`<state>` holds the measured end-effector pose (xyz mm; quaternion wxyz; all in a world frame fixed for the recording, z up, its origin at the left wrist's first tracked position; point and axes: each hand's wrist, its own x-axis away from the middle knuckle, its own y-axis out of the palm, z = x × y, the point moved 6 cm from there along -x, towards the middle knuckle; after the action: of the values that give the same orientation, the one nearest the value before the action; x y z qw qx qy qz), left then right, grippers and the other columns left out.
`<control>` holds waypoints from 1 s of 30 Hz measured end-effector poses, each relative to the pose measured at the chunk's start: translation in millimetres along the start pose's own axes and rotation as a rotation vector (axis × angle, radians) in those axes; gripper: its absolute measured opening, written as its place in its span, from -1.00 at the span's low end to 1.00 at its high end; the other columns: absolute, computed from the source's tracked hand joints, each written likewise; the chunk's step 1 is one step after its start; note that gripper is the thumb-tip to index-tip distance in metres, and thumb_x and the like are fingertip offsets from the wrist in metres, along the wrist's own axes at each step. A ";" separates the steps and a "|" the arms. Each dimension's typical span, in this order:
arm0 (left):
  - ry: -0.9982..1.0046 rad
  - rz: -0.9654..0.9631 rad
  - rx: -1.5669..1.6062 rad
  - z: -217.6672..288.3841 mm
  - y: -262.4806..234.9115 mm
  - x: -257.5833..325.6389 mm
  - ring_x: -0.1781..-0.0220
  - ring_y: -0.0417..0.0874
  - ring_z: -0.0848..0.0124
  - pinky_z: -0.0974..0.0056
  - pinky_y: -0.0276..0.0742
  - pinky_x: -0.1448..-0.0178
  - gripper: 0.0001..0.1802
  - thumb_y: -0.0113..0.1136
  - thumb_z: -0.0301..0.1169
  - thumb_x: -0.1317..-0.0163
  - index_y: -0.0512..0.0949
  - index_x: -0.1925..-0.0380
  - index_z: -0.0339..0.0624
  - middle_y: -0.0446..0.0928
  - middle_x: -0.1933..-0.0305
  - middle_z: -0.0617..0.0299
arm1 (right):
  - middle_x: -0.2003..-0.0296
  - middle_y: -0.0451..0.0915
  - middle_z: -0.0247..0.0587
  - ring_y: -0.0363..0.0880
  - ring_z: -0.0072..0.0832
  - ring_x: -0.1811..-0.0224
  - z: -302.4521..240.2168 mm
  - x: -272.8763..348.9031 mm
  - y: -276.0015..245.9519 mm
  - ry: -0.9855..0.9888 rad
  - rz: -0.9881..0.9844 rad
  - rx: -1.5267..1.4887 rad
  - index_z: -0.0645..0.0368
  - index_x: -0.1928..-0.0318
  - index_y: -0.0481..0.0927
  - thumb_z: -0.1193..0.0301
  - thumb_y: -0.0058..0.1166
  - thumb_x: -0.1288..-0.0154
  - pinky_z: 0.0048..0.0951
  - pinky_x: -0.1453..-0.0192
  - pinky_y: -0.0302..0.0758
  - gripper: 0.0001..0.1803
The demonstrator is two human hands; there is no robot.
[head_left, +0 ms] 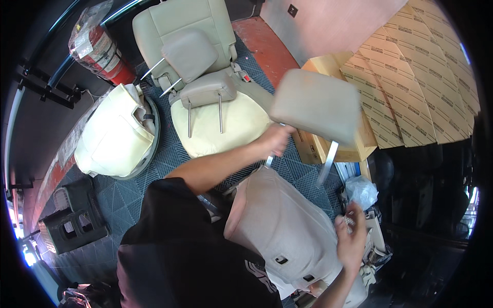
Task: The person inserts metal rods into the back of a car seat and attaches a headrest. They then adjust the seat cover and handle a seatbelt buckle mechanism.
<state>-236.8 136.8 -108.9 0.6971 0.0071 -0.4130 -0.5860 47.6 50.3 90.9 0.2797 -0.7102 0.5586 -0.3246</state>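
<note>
A grey-beige car headrest [316, 105] is up in front of me, blurred by motion, its two metal posts pointing down. My left hand [277, 141] is closed around one post, just below the cushion. The other post [327, 163] hangs free. Below them a grey seat back [287, 220] with a fabric-like cover and small dark slots lies close to my body. My right hand [352, 238] is raised beside its right edge, empty, with fingers apart and curled a little, near a crumpled clear plastic bag [361, 191].
Ahead stands a beige car seat [221, 126] bearing two more headrests [191, 54]. A cream seat cushion [115, 131], a wrapped red fire extinguisher [102, 49] and a black plastic panel [74, 218] are at left. Cardboard boxes [370, 128] stand at right on patterned floor tiles [123, 197].
</note>
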 end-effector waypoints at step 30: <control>0.354 1.127 -1.223 172.7 -407.7 -34.4 -0.12 0.70 -0.04 0.04 0.55 -0.28 -0.50 0.11 -0.11 -0.27 0.62 -0.10 -0.16 0.67 -0.04 -0.17 | -0.08 0.63 0.11 0.53 0.00 -0.18 29.9 122.7 83.3 -0.033 0.430 0.460 0.41 -0.09 0.60 0.25 -0.07 -0.54 -0.04 -0.41 0.28 -0.57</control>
<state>-667.4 119.4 -216.1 0.8203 -0.4860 0.1498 -0.2617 40.0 -86.6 26.9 0.5043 -0.4991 0.6034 -0.3640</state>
